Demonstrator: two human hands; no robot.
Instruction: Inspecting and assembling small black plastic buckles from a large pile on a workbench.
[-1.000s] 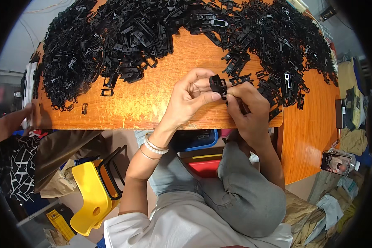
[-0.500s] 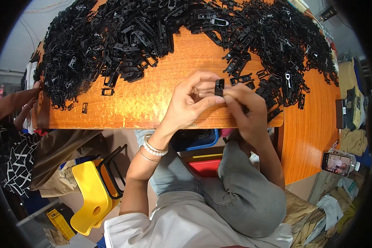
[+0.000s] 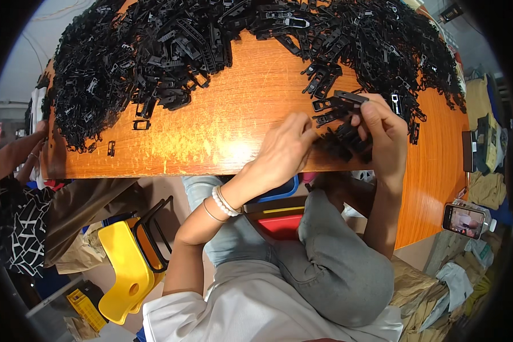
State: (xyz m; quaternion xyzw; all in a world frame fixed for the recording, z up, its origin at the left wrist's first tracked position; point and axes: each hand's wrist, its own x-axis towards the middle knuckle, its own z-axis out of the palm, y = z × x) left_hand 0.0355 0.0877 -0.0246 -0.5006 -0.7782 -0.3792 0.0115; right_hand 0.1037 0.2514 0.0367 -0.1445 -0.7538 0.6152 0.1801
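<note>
My right hand (image 3: 386,128) is raised over the right part of the table, thumb and fingers closed on a slim, long black plastic piece (image 3: 350,97). Under it lie loose black plastic parts (image 3: 339,145), some of them smeared by motion. My left hand (image 3: 288,145), with bracelets at its wrist, is at the table's front edge beside these parts. Its fingers are curled together and point toward them; what the fingertips hold, if anything, is hidden.
Big heaps of black plastic parts (image 3: 171,51) cover the back of the wooden table (image 3: 211,137). Two single frames lie at the left. A yellow chair (image 3: 119,268), a red bin (image 3: 282,226) and a propped phone (image 3: 464,222) surround me. Another person's arm (image 3: 17,151) reaches in at far left.
My hands, together around a small black piece before, have parted. The right moved right and up over the loose parts; the left turned palm down and shifted a little right and lower.
</note>
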